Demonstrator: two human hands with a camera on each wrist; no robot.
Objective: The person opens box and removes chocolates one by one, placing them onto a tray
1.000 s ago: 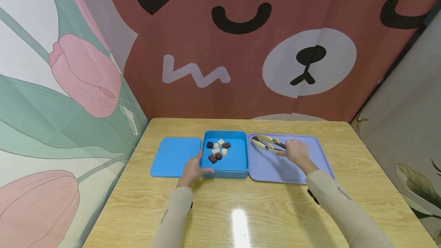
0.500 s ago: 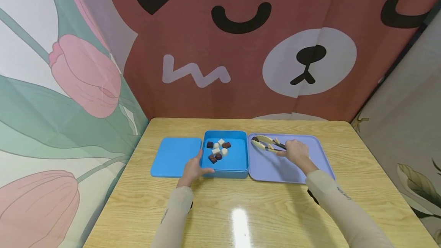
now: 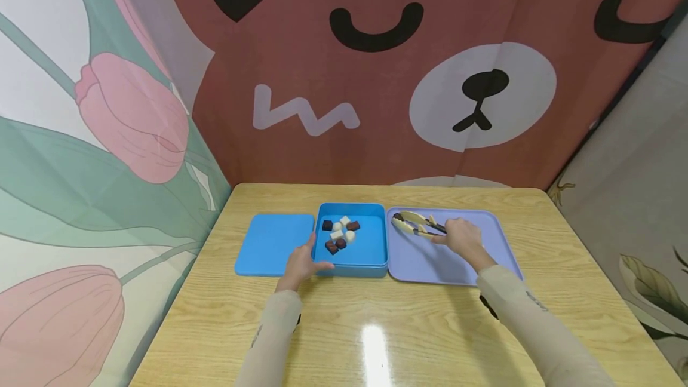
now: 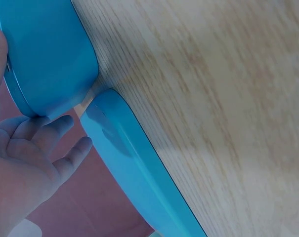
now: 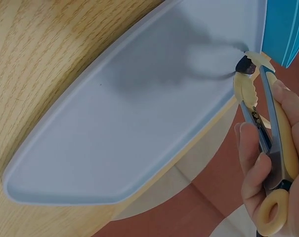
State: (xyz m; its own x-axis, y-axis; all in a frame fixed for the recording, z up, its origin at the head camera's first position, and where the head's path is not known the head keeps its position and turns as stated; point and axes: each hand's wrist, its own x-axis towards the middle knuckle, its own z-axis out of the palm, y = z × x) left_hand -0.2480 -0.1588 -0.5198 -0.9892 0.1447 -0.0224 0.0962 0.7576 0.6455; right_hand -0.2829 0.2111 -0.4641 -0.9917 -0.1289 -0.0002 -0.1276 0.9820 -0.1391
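My right hand (image 3: 465, 237) grips a pair of tongs (image 3: 412, 217) with cream scalloped tips, low above the left end of a lilac tray (image 3: 424, 269). Between the tips sits a dark brown chocolate (image 5: 244, 64), near the tray's edge in the right wrist view. My left hand (image 3: 301, 264) lies at the near left corner of a blue box (image 3: 352, 271), thumb along its front and fingers spread along its left side. In the left wrist view, fingertips (image 4: 65, 122) show at the box wall. Inside the box are several chocolates (image 3: 336, 236), white and brown.
A flat blue lid (image 3: 274, 245) lies on the wooden table (image 3: 333, 327), just left of the box. The tray stands close against the box's right side. Behind the table hangs a bear-print curtain (image 3: 376, 88).
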